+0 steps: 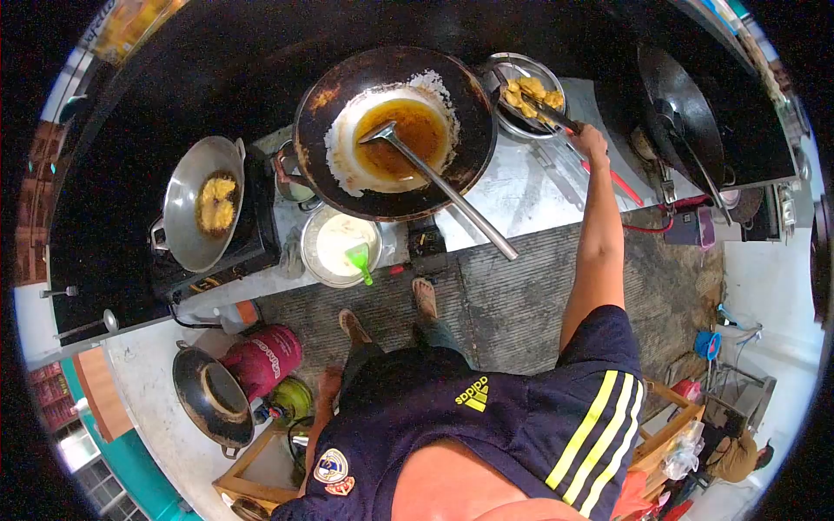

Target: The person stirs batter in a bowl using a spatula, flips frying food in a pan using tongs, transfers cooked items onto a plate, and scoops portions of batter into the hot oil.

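My right hand (590, 143) is closed around the handle of a dark long-handled cooking utensil (552, 113), arm stretched forward. The utensil's head reaches over a metal bowl (563, 85) at the back right, among golden fried pieces (526, 94); its exact shape is hard to make out. By my left thigh hangs my left hand (329, 382), small and dim, its fingers not clear. In front of me is a large blackened wok (310, 104) with brown oil (415, 130). A metal turner (439, 181) rests in it, handle jutting over the near rim.
A metal wok (184, 200) at left holds frying food (216, 205) in oil. Pale batter (343, 239) with a green scoop (360, 259) stands near the counter edge. Another dark wok (686, 113) is at right. A pink gas cylinder (265, 356) stands left of my feet.
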A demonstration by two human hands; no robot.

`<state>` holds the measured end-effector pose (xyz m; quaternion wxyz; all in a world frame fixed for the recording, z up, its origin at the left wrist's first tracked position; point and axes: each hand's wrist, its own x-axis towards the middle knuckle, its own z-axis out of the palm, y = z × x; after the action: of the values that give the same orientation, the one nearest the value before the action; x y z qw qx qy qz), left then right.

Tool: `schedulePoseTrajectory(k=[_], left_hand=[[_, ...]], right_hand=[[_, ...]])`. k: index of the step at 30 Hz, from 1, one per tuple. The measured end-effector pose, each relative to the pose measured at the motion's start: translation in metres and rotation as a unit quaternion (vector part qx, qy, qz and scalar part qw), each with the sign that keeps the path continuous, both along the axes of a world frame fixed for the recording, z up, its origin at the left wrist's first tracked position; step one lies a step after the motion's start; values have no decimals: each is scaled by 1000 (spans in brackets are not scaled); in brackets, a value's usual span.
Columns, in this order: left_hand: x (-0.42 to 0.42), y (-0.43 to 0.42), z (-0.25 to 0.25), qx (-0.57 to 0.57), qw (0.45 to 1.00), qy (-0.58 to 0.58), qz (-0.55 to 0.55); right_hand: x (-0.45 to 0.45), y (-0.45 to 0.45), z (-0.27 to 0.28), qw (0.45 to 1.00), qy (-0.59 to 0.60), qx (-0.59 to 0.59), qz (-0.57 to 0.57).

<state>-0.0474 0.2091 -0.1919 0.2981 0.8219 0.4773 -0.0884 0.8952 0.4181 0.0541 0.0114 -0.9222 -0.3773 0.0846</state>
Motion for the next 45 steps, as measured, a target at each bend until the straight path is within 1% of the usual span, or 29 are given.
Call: schedulePoseTrajectory(k=[1, 7, 8, 9, 10, 11, 12, 13, 14, 15, 16, 17, 18, 20, 21, 22, 23, 24, 25, 26, 28, 31, 34, 37, 38, 39, 40, 42, 45], left_hand=[[2, -5, 0, -124, 989, 17, 81], [33, 8, 24, -71, 988, -42, 130], [46, 21, 31, -155, 970, 26, 184], [52, 27, 43, -237, 936, 89, 245], [30, 10, -5, 3, 999, 43, 30], [31, 14, -13, -25, 998, 45, -37], [45, 23, 4, -120, 980, 93, 126], [55, 34, 31, -214, 928, 126, 278], [59, 45, 63, -271, 909, 109, 299], [62, 58, 86, -326, 888, 88, 312], [62, 66, 94, -381, 866, 65, 317], [50, 67, 93, -355, 910, -40, 208], [26, 64, 90, -318, 933, -143, 94], [8, 58, 88, -338, 912, -185, 140], [16, 60, 92, -398, 859, -121, 298], [18, 62, 91, -445, 776, -56, 444], [14, 61, 73, -434, 777, -85, 448], [6, 57, 37, -422, 778, -115, 451], [-1, 54, 15, -408, 778, -145, 455], [-2, 53, 10, -345, 808, -135, 458], [-14, 59, 5, -210, 858, -109, 457], [-51, 67, -35, -173, 851, -187, 459], [-100, 87, -48, -282, 803, -178, 493], [-139, 94, -48, -234, 802, -142, 531], [-157, 92, -65, -185, 895, -88, 395], [-176, 88, -88, -88, 975, -3, 203], [-190, 87, -104, 28, 996, 74, 41], [-206, 89, -116, 64, 991, 113, -13], [-206, 90, -123, 119, 991, 59, 34]], right_hand=[[4, 2, 0, 1000, 0, -17, 3], [1, 4, 2, 999, -11, -28, 28], [7, 8, -4, 997, -37, -72, -2], [0, 6, 5, 999, -18, -37, 8], [10, 6, -4, 999, -3, 12, 43], [7, 10, 9, 996, 47, 68, 23], [21, 7, 9, 981, 65, 154, 99], [44, 14, -5, 979, 62, 179, 76], [80, 21, -25, 952, 125, 255, 116], [63, 27, -6, 922, 201, 318, 92], [7, 29, 53, 932, 194, 295, 83], [-43, 39, 94, 916, 198, 322, 133], [-85, 48, 124, 897, 202, 348, 181], [-168, 70, 172, 897, 158, 317, 265], [-202, 88, 182, 889, 123, 306, 317], [-238, 106, 189, 878, 86, 294, 367], [-280, 123, 194, 871, 49, 275, 405], [-321, 139, 198, 860, 12, 255, 442], [-355, 157, 190, 838, -25, 264, 478], [-390, 173, 176, 813, -61, 272, 511], [-480, 192, 173, 817, -131, 191, 528], [-580, 232, 137, 797, -216, 136, 547], [-643, 269, 98, 783, -260, 133, 550], [-674, 294, 68, 791, -273, 131, 531], [-682, 296, 64, 794, -283, 119, 524], [-690, 295, 61, 798, -293, 106, 516], [-695, 296, 61, 801, -304, 95, 507], [-699, 299, 50, 799, -310, 89, 508], [-717, 296, 49, 797, -323, 89, 503]])
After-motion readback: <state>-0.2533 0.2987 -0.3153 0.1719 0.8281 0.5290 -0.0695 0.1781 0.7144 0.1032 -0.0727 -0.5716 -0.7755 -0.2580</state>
